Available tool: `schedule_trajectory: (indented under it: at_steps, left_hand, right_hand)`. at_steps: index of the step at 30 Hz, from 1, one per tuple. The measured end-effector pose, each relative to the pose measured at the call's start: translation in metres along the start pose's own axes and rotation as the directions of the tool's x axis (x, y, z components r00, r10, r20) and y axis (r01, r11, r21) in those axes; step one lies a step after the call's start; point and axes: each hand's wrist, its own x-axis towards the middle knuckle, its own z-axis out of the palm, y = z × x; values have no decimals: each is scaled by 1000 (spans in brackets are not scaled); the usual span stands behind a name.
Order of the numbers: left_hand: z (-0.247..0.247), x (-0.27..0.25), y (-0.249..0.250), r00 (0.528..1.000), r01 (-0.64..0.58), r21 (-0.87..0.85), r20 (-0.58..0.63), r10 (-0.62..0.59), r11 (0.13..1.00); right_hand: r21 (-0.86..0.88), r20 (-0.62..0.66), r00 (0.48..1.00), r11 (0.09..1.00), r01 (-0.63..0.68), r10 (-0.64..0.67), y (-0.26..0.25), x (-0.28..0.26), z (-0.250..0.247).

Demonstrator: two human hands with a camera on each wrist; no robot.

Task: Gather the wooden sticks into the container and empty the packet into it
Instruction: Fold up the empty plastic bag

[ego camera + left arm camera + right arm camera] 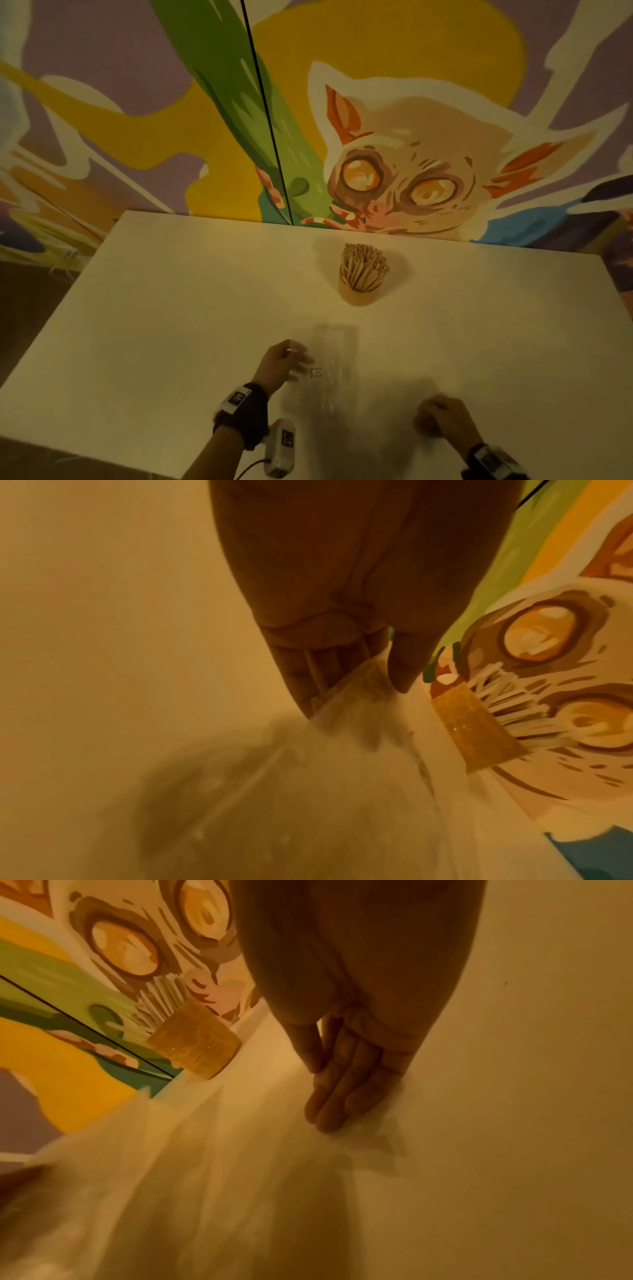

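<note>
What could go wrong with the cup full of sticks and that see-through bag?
1. The wooden sticks fan out over the rim of the container, so a bump from the packet might knock some onto the table or tip it.
2. The left hand pinches the clear packet by one edge; it could slip. The blur hides whether anything is left inside.

White table (171, 308), round wooden container (359, 295) of wooden sticks (364, 263) toward its far edge, clear plastic packet (334, 346) nearer.
</note>
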Motion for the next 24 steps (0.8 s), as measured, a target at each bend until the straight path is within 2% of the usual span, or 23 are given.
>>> schedule_trajectory:
  at_steps: [4, 9, 14, 17, 20, 22, 24]
  left_hand:
    - [-15, 36, 11, 998, 17, 23, -56, -15, 1000]
    - [-48, 91, 48, 994, 8, 110, -105, 4, 994]
    - [-80, 136, 65, 985, 106, 201, -156, -75, 974]
    - [-88, 143, 59, 978, 127, 429, -202, -42, 894]
    - [-86, 133, 52, 955, 56, 568, -271, 123, 821]
    - [-78, 121, 45, 946, -36, 699, -207, 250, 714]
    - [-64, 108, 36, 949, -135, 850, -36, 312, 509]
  right_hand:
    - [-78, 8, 1000, 997, -1, 1, -4, 6, 4]
    - [-130, 23, 999, 991, -36, 40, -12, 8, 0]
    - [-129, 47, 997, 990, -59, 65, -13, 8, -2]
    - [-133, 42, 997, 989, -65, 71, -15, 8, -2]
    - [-144, 37, 997, 988, -55, 60, -18, 6, 0]
    - [-148, 40, 998, 988, -46, 53, -19, 5, 0]
    - [-159, 48, 998, 987, -38, 46, -20, 5, 0]
